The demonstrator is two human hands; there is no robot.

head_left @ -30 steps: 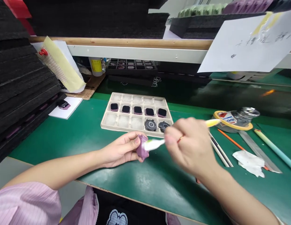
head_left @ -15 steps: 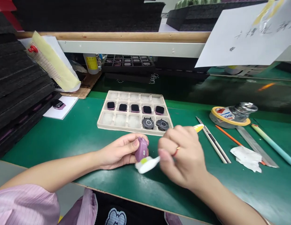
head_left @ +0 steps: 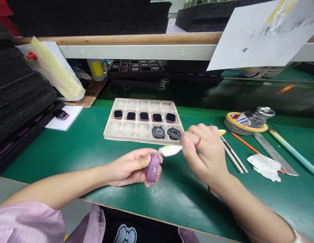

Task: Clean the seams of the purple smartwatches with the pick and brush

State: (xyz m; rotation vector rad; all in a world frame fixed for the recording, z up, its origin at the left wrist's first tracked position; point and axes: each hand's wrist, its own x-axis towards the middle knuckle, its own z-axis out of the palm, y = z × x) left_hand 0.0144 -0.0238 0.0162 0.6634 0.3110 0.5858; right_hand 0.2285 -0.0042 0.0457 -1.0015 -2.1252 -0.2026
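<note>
My left hand (head_left: 135,165) is closed around a purple watch case (head_left: 152,168), held edge-on with a small button or slot showing on its side. In my right hand (head_left: 205,152) is a white toothbrush (head_left: 171,150) with a yellow handle end. Its head is blurred and sits just above and right of the case; I cannot tell whether they touch. Beyond my hands lies a beige compartment tray (head_left: 121,136). It holds a row of purple watches with black screens (head_left: 144,116) and two round dark watch bodies (head_left: 158,132).
On the right lie a roll of tape (head_left: 245,127) with a glass bottle, a steel ruler (head_left: 273,153), an orange stick (head_left: 244,141) and a crumpled tissue (head_left: 264,166). At left, another watch (head_left: 61,114) rests on white paper (head_left: 71,116) beside stacked black foam trays (head_left: 22,87).
The toothbrush has moved up and right from the lower side of the watch case to near its top. The case has tilted slightly in my left hand.
</note>
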